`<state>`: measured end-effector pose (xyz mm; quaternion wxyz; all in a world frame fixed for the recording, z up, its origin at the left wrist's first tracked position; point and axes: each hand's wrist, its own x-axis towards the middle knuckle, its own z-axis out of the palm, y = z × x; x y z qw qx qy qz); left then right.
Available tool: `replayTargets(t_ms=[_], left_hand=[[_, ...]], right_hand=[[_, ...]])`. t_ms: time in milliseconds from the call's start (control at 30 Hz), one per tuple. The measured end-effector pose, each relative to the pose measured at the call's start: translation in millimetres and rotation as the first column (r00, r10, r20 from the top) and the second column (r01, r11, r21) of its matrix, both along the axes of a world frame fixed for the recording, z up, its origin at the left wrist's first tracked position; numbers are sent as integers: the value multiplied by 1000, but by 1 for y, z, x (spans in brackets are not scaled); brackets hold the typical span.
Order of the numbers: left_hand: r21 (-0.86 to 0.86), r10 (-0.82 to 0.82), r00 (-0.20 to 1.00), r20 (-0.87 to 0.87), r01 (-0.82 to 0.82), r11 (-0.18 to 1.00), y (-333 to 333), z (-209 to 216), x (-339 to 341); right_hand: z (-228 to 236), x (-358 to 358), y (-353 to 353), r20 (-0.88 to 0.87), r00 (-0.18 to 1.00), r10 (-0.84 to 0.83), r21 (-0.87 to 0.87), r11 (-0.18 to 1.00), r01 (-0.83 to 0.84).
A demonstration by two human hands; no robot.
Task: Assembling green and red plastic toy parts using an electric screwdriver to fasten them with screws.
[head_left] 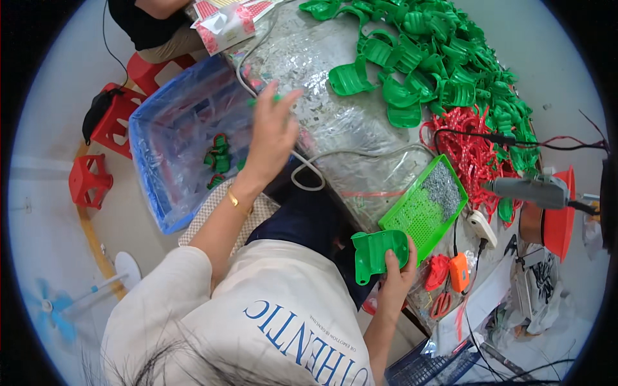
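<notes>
Right hand (400, 270): holding a moulded green piece (372, 256) by its edge, with thumb laid on the near face and fingers curled behind.
Green piece: within the right fingers' grip, just beside the near end of the light green tray (402, 225); too overlapped in view to tell whether touching it.
Left hand (273, 135): well left of the tray, near a blue-lined bin (151, 167); fingers loosely spread, blurred by motion; a green bit (278, 98) right by them, impossible to tell whether gripped.
Tray: on the bench (335, 122), tilted in view, with small grey bits (443, 188) heaped toward the far end.
Red straps (460, 145): tangled, just beyond the tray.
Green pile (444, 58): farther beyond the tray, behind the straps.
Bin: well left of the tray, with green-and-red pieces (220, 151) inside.
Orange device (459, 272): right of the tray's near end.
</notes>
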<state>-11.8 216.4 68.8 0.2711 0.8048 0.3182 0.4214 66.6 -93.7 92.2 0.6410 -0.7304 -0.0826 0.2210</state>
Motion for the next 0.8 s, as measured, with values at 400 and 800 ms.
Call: replayTargets(t_ms=[400,800], left_hand=[[281,-550,786,-283,616,736,-28,-24,97],[-457,-157,578,801,421,-783,-190,-14,33]], right_hand=[[22,6,-42,4,990,-138,60,989,138],[50,19,-30,501,856,126,-351,934,67]])
